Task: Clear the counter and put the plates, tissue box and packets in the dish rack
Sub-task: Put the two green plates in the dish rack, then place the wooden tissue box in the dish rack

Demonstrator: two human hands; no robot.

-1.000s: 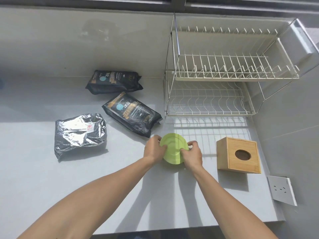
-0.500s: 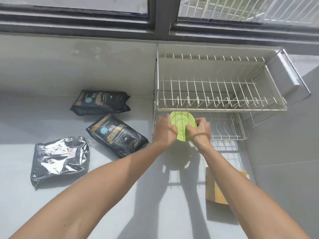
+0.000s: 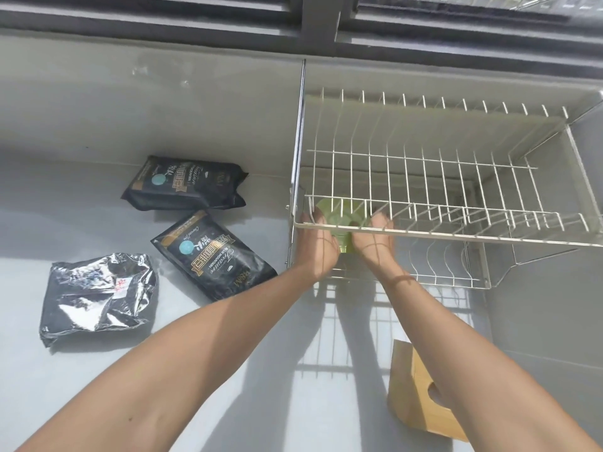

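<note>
A small green plate (image 3: 341, 220) stands nearly upright inside the lower tier of the white wire dish rack (image 3: 456, 236), at its left end. My left hand (image 3: 318, 244) grips its left edge and my right hand (image 3: 375, 236) grips its right edge, both reaching under the upper tier's front rail. Two black coffee packets (image 3: 182, 184) (image 3: 213, 256) and a silver foil packet (image 3: 98, 295) lie on the counter to the left. The wooden tissue box (image 3: 414, 396) sits near the front right, partly hidden by my right forearm.
The grey counter (image 3: 81, 370) runs to a low grey wall at the back, with a dark window frame (image 3: 319, 24) above. The rack stands in the right corner against a grey side wall (image 3: 554, 321).
Both hands lifted the green plate off the counter and carried it forward into the rack's lower tier. The view tilted up, so the tissue box now sits low in the frame.
</note>
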